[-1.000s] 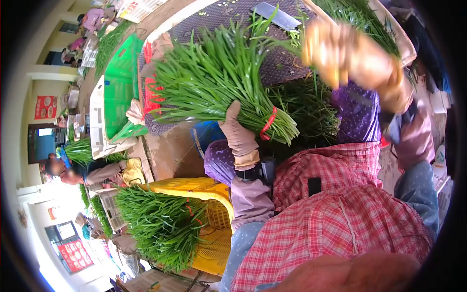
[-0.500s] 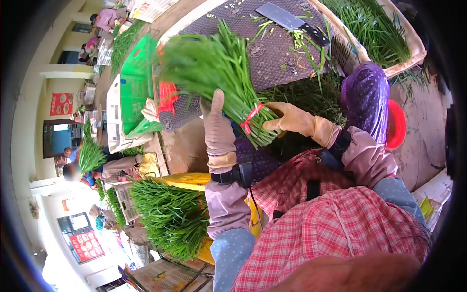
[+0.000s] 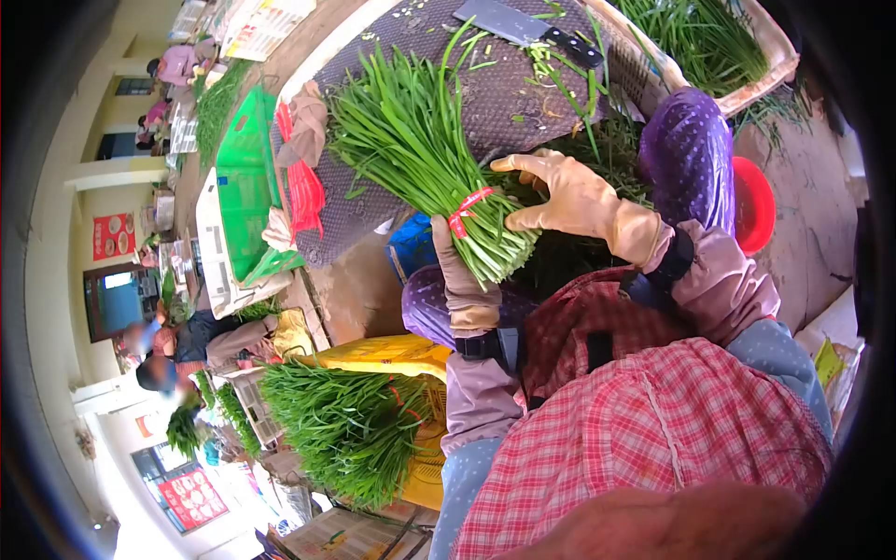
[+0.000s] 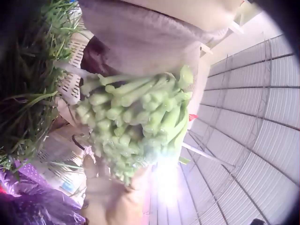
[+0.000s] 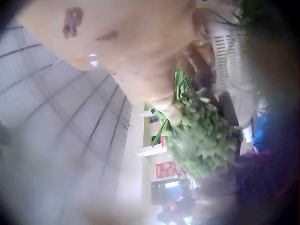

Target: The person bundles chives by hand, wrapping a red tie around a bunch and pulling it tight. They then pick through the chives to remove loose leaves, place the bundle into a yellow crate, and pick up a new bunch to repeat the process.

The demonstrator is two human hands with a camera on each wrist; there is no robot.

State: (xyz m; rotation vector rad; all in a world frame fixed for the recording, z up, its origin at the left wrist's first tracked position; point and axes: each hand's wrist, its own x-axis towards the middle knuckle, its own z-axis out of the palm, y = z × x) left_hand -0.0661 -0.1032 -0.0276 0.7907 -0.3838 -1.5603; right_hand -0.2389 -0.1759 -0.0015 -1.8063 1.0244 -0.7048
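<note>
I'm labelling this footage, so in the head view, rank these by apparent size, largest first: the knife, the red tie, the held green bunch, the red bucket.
1. Held green bunch
2. Knife and red bucket: too alike to rank
3. Red tie

I look down from the head; my wrist views share close stem ends [image 4: 136, 112], roof [image 4: 253, 108] at three o'clock left, apparently nine right.

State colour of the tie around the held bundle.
Red tie, best seen in the head view.
</note>
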